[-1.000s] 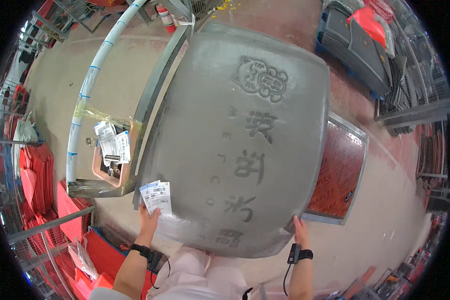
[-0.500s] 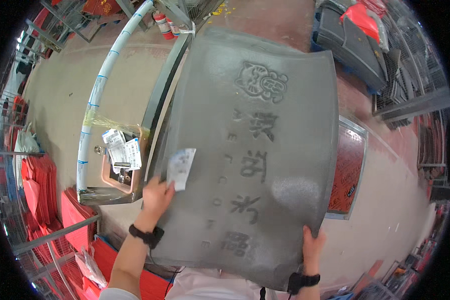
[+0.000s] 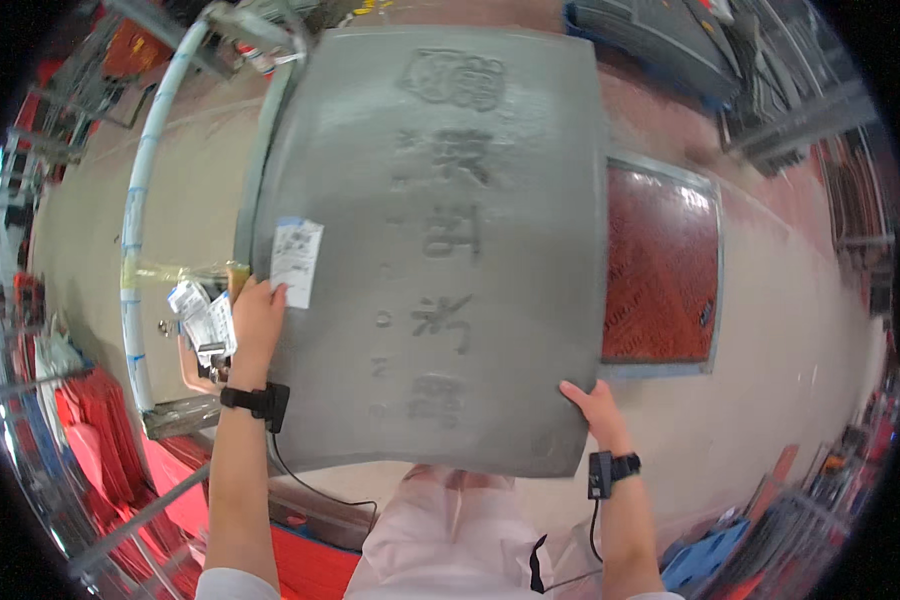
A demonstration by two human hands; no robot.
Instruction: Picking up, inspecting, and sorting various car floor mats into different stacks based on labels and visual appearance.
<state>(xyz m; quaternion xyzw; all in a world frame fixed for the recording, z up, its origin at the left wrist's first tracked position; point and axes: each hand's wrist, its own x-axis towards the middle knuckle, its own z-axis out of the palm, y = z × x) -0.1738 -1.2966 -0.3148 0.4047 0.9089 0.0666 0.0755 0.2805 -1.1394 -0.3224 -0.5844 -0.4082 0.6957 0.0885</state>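
A large grey floor mat (image 3: 540, 250) with an embossed cat figure and raised characters stretches out in front of me. My left hand (image 3: 254, 325) is closed at its left edge, with the thumb over the lower corner of a white paper label (image 3: 297, 265). That label lies flat against the mat's face. On the lower right edge of the mat, my right hand (image 3: 600, 412) is closed, thumb on top and the other fingers mostly hidden beneath. Beside my left wrist is a small tan basket (image 3: 192, 368) with more paper labels (image 3: 202, 318) in it, partly hidden by my arm.
A bent tube wrapped in white film (image 3: 150, 165) frames the left side. To the right of the mat is a metal-framed red board (image 3: 662, 265). Stacked red mats (image 3: 100, 425) fill the lower left, and dark grey mats (image 3: 660, 45) are piled at the far right.
The mat and both hands have shifted left in view, and the mat is straighter. The label, tilted before, now lies near the mat's left edge, where my left hand has moved.
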